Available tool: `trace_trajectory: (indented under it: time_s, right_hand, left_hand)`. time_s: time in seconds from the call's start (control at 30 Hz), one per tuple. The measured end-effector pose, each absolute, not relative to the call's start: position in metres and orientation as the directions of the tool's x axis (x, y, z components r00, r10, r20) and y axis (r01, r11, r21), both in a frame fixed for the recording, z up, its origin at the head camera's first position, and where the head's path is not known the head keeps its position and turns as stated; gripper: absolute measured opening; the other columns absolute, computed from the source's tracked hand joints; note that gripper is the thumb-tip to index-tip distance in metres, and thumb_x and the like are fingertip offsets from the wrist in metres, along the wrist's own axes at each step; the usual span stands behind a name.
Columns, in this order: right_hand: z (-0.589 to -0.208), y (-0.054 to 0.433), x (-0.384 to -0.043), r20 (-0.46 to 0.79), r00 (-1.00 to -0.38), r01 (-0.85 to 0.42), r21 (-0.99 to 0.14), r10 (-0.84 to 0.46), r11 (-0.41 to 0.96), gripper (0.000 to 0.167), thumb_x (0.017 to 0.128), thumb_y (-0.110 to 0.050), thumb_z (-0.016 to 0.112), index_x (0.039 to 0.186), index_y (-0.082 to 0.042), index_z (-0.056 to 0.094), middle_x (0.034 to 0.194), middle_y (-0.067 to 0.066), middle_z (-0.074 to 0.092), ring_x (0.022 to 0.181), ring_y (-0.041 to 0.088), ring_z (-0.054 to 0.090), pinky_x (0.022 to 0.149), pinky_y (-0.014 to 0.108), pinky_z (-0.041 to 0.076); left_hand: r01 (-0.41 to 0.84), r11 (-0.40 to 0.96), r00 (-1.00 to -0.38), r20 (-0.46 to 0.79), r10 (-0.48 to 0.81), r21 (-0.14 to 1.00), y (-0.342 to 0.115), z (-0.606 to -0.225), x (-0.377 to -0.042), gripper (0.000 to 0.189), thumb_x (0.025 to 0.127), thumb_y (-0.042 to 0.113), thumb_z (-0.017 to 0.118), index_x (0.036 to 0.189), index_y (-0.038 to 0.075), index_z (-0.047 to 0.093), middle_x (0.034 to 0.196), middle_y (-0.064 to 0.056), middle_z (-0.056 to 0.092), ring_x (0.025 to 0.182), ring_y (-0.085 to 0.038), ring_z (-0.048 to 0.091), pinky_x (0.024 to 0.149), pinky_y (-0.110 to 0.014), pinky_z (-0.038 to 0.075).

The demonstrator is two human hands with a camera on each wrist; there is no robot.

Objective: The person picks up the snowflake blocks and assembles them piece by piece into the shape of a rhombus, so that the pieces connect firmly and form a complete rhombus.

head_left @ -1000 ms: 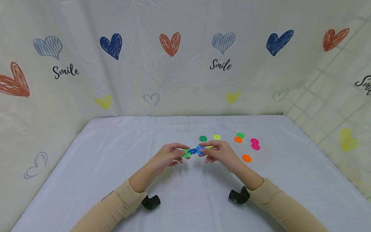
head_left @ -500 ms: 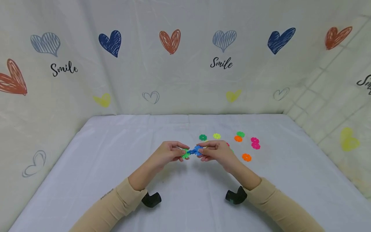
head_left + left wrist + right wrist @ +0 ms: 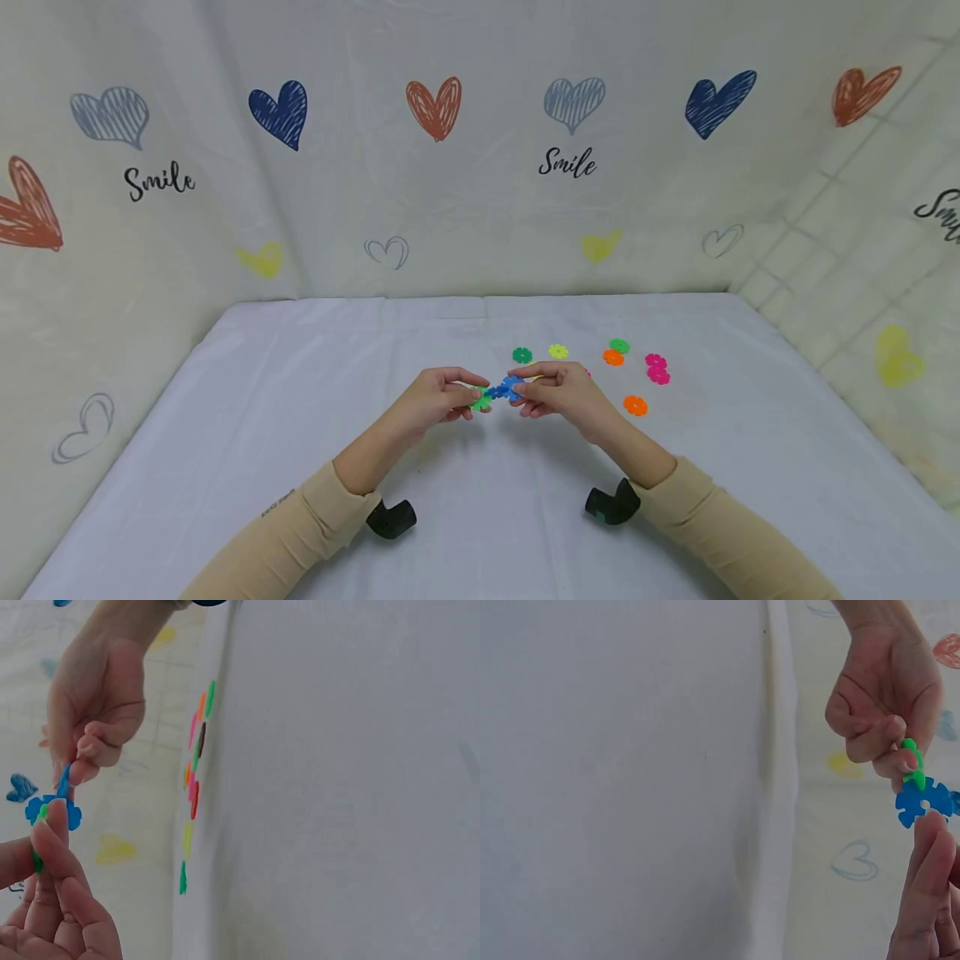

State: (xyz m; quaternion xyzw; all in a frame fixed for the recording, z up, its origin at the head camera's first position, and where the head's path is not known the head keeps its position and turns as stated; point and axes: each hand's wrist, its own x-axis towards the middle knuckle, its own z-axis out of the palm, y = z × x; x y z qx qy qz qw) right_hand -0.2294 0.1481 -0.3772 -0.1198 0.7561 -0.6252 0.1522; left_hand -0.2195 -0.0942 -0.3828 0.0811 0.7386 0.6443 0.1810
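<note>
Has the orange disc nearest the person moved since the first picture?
No; against the table's far edge in the head view, the orange disc shows no shift.

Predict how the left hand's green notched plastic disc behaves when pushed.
The green disc is probably stiff: it looks unbent in the left hand. Likely light, being thin. It may move the adjoining blue notched disc, seemingly slotted into it.

held discs (image 3: 909,799): smooth plastic | table cover (image 3: 480,517): matt cloth | sleeves (image 3: 318,512): cloth

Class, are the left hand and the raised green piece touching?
Touching: the head view shows the left hand pinching the green piece, thumb overlapping it.
</note>
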Motion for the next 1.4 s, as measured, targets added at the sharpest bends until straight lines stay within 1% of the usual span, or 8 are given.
trace_trajectory:
  time_s: [0.17, 0.43, 0.6, 0.7, 0.83, 0.97, 1.17, 1.4]
  right_hand:
    - [-0.382, 0.154, -0.234, -0.085, -0.902, -0.015, -0.974, -0.424, 0.226, 0.038, 0.100, -0.015, 0.069, 0.130, 0.006, 0.065, 0.093, 0.018, 0.075, 0.075, 0.021, 0.073, 0.076, 0.033, 0.060]
    - [-0.383, 0.167, -0.243, -0.095, -0.902, -0.022, -0.965, -0.421, 0.263, 0.038, 0.100, -0.020, 0.069, 0.127, 0.007, 0.066, 0.097, 0.019, 0.075, 0.078, 0.022, 0.072, 0.076, 0.033, 0.060]
    - [-0.376, 0.188, -0.253, -0.084, -0.907, -0.104, -0.905, -0.413, 0.412, 0.037, 0.100, -0.022, 0.069, 0.127, 0.003, 0.067, 0.101, 0.018, 0.074, 0.083, 0.030, 0.069, 0.076, 0.037, 0.058]
    - [-0.374, 0.202, -0.259, -0.107, -0.899, -0.140, -0.849, -0.424, 0.510, 0.033, 0.098, -0.023, 0.070, 0.123, -0.001, 0.070, 0.100, 0.012, 0.074, 0.086, 0.033, 0.067, 0.076, 0.040, 0.055]
    - [-0.373, 0.216, -0.263, -0.114, -0.873, -0.207, -0.794, -0.475, 0.571, 0.026, 0.098, -0.018, 0.070, 0.117, 0.000, 0.072, 0.098, 0.013, 0.073, 0.085, 0.029, 0.066, 0.076, 0.040, 0.054]
    - [-0.372, 0.226, -0.266, -0.135, -0.849, -0.259, -0.737, -0.511, 0.625, 0.023, 0.095, -0.012, 0.070, 0.114, 0.000, 0.071, 0.089, 0.009, 0.069, 0.084, 0.027, 0.064, 0.072, 0.037, 0.052]
    - [-0.373, 0.235, -0.268, -0.235, -0.831, -0.244, -0.660, -0.504, 0.710, 0.025, 0.091, -0.015, 0.075, 0.113, -0.005, 0.068, 0.083, 0.002, 0.063, 0.082, 0.021, 0.059, 0.069, 0.034, 0.047]
    - [-0.377, 0.242, -0.267, -0.281, -0.821, -0.213, -0.657, -0.497, 0.723, 0.025, 0.090, -0.015, 0.077, 0.111, -0.006, 0.066, 0.085, 0.003, 0.062, 0.081, 0.020, 0.057, 0.069, 0.032, 0.046]
  left_hand:
    - [-0.112, 0.186, -0.920, -0.172, 0.351, 0.976, -0.099, -0.390, -0.222, 0.026, 0.100, 0.014, 0.067, 0.122, 0.001, 0.070, 0.089, -0.007, 0.077, 0.073, -0.016, 0.064, 0.076, -0.030, 0.050]
    - [-0.100, 0.230, -0.914, -0.181, 0.364, 0.968, -0.105, -0.394, -0.226, 0.030, 0.100, 0.019, 0.067, 0.126, 0.004, 0.069, 0.093, -0.005, 0.078, 0.079, -0.015, 0.064, 0.074, -0.029, 0.046]
    - [-0.107, 0.264, -0.911, -0.200, 0.360, 0.959, -0.109, -0.394, -0.225, 0.033, 0.100, 0.020, 0.067, 0.130, 0.006, 0.067, 0.097, -0.004, 0.078, 0.083, -0.016, 0.064, 0.077, -0.031, 0.046]
    - [-0.121, 0.276, -0.907, -0.219, 0.359, 0.953, -0.111, -0.393, -0.224, 0.034, 0.100, 0.021, 0.067, 0.131, 0.007, 0.066, 0.099, -0.004, 0.078, 0.084, -0.016, 0.064, 0.080, -0.032, 0.046]
    - [-0.124, 0.271, -0.904, -0.222, 0.367, 0.955, -0.112, -0.392, -0.223, 0.034, 0.100, 0.021, 0.068, 0.130, 0.006, 0.066, 0.098, -0.004, 0.078, 0.084, -0.016, 0.064, 0.079, -0.032, 0.046]
    - [-0.126, 0.258, -0.911, -0.215, 0.353, 0.958, -0.114, -0.392, -0.224, 0.029, 0.099, 0.020, 0.068, 0.125, 0.007, 0.069, 0.095, -0.004, 0.078, 0.083, -0.016, 0.064, 0.075, -0.030, 0.045]
    - [-0.138, 0.243, -0.914, -0.218, 0.343, 0.960, -0.116, -0.392, -0.224, 0.026, 0.099, 0.019, 0.069, 0.122, 0.008, 0.070, 0.093, -0.005, 0.078, 0.081, -0.016, 0.064, 0.074, -0.030, 0.045]
    - [-0.154, 0.230, -0.910, -0.229, 0.347, 0.961, -0.117, -0.392, -0.223, 0.026, 0.099, 0.019, 0.069, 0.122, 0.007, 0.070, 0.094, -0.005, 0.078, 0.080, -0.015, 0.064, 0.074, -0.029, 0.045]
